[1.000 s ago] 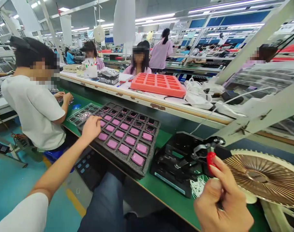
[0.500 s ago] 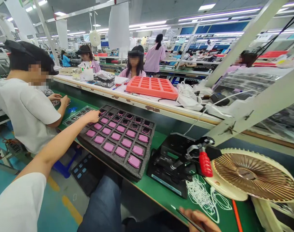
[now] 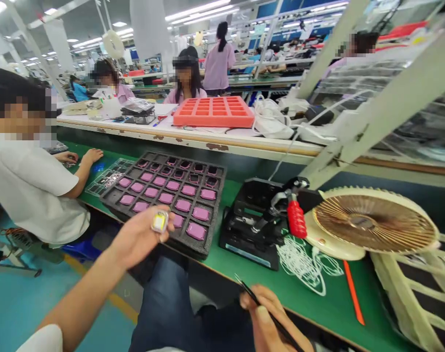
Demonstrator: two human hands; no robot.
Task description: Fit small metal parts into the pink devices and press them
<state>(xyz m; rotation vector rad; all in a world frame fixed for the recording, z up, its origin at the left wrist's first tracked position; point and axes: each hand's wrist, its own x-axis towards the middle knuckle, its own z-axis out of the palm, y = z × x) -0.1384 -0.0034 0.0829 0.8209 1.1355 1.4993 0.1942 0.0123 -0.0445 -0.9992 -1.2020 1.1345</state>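
Head view, nearest first: right hand [image 3: 269,318], partly cut off by the lower edge, closed around a thin black tool [image 3: 246,289], its lower end hidden. Left hand [image 3: 136,239] raised, pinching a small yellowish part [image 3: 159,221] between thumb and finger, detail too small to read. Just beyond, on the green tabletop [image 3: 317,303], a black foam tray [image 3: 218,205] of pink pieces [image 3: 196,230], near edge partly hidden behind that hand. To the right, black press [image 3: 257,220] with red handle [image 3: 296,219], white wire tangle [image 3: 303,264], cream fan [image 3: 369,222]. Farther back, red tray [image 3: 213,111].
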